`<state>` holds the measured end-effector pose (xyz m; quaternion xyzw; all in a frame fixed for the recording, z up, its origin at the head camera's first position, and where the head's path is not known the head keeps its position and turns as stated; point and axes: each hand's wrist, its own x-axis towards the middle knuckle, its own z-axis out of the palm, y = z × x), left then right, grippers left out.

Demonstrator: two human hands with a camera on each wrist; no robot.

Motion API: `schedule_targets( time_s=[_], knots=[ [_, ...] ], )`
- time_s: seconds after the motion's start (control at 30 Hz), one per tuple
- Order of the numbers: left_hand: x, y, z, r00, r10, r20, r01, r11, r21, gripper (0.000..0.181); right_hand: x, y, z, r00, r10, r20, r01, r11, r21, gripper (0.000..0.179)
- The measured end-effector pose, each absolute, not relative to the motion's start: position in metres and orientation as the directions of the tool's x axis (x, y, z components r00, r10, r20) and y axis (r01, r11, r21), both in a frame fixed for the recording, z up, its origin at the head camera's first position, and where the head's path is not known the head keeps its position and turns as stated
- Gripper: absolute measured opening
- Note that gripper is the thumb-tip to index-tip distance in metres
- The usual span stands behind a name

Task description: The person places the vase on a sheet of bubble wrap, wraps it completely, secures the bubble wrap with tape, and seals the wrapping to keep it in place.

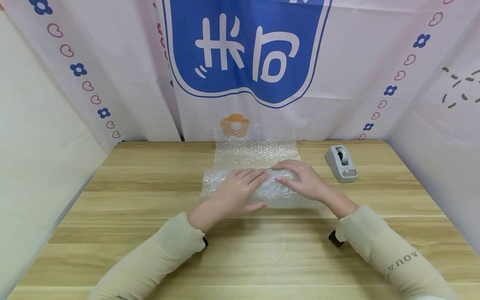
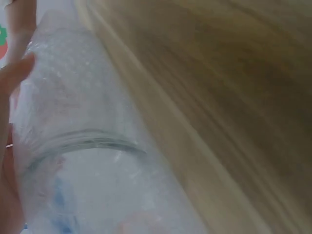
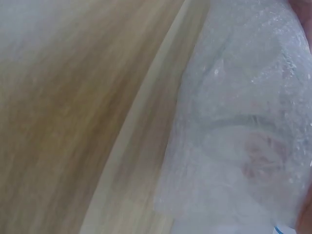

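Observation:
A bubble wrap roll (image 1: 275, 196) lies across the middle of the table, with a flat tail of bubble wrap (image 1: 255, 152) running back from it. In the left wrist view, a curved clear rim (image 2: 92, 141), like that of a glass or jar, shows through the layers. My left hand (image 1: 234, 191) rests on the roll's left part, fingers fairly straight over its top and thumb at the near side. Over the right part lies my right hand (image 1: 301, 181), its fingers gently bent along the far side and its thumb on top. Both sets of fingertips come close together.
A grey tape dispenser (image 1: 341, 163) stands on the wooden table (image 1: 150, 179) to the right of the roll. The tail's far end rises against the printed cloth (image 1: 247, 75) behind the table. Pale walls flank both sides.

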<state>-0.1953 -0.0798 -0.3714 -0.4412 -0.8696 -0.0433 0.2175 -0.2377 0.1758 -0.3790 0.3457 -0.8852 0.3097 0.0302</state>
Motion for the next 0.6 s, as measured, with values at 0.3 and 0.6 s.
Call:
schedule_targets(
  time_s=[0.3,0.6],
  knots=[
    [-0.194,-0.075,-0.368,-0.658,0.721,0.218,0.724,0.685,-0.082,0.096,-0.240,0.176,-0.379,-0.763,-0.592,0.258,-0.616,0.546,-0.568,0.043],
    [-0.195,-0.073,-0.372,-0.687,0.690,0.230,0.701,0.712,-0.044,0.094,-0.233,0.175,-0.370,-0.763,-0.622,0.180,-0.620,0.623,-0.476,0.060]
  ],
)
